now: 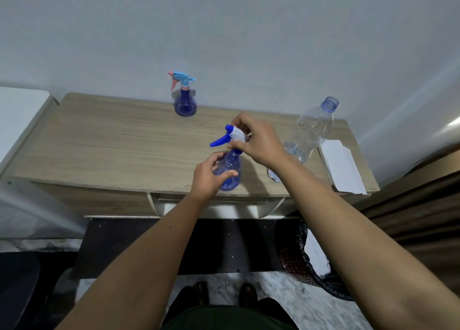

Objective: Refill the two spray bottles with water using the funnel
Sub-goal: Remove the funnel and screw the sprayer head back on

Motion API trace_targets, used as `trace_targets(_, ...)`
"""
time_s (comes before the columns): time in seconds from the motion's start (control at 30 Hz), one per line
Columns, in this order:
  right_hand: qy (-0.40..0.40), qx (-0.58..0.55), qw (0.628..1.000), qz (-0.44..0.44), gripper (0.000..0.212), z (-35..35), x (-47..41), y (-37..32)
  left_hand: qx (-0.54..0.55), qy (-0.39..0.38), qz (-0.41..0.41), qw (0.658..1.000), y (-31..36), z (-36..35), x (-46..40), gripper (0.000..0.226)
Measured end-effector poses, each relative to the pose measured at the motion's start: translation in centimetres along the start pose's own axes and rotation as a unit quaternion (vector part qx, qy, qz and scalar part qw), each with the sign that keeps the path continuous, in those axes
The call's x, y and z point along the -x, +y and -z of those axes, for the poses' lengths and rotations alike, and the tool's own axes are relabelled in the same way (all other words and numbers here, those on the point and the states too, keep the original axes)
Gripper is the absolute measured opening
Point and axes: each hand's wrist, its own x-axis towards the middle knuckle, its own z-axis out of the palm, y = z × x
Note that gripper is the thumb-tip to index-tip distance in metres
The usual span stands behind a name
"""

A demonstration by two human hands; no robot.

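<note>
Gripping spray bottle [227, 171], water bottle [310, 133] perhaps uncapped

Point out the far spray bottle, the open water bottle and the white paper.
far spray bottle [185, 105], head view, on its round blue body
water bottle [312, 128], head view, on its clear side
white paper [342, 166], head view, on its middle

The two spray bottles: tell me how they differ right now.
The far spray bottle has a light blue and pink trigger head; the near spray bottle has a dark blue and white one. The far one stands untouched by the wall; the near one is held by the left hand, with the right hand on its head. Both have clear blue round bodies and stand on the table.
</note>
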Motion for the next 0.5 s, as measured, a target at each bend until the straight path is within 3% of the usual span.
trace_targets(0.33, -0.038, 0.021, 0.999, 0.001, 0.036, -1.35, -0.29, 0.77, -0.023, 0.029, -0.002, 0.999, -0.78, -0.40, -0.16, 0.060)
trace_targets(0.5, -0.109, 0.044, 0.993, 0.025, 0.034, -0.74, -0.58, 1.09, -0.010, 0.019, 0.024, 0.999, -0.87, -0.44, -0.27, 0.063)
